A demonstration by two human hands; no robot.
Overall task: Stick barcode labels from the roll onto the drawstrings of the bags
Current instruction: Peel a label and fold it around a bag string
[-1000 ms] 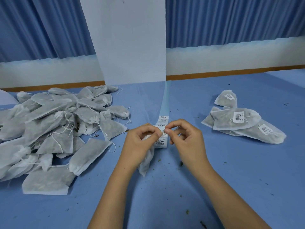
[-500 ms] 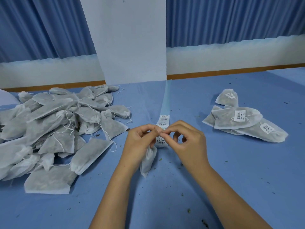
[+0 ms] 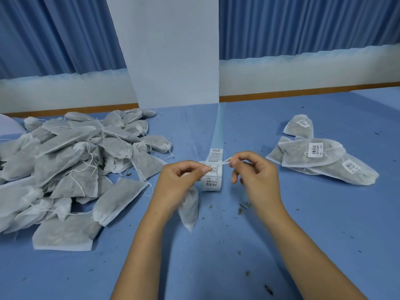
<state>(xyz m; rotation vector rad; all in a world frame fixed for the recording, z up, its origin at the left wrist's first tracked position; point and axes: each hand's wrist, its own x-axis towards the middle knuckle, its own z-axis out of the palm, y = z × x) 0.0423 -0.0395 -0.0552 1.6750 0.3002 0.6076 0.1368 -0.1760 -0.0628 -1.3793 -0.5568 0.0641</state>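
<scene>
White drawstring pinched between left hand, right hand; one bag under left; three labelled bags.

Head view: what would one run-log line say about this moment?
left hand: grips bag | right hand: pinches drawstring, stretched between hands | label strip: behind hands | labelled bags: right | unlabelled pile: left

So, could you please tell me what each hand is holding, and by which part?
The left hand grips the small white mesh bag by its top end; the right hand pinches the end of its thin white drawstring.
</scene>
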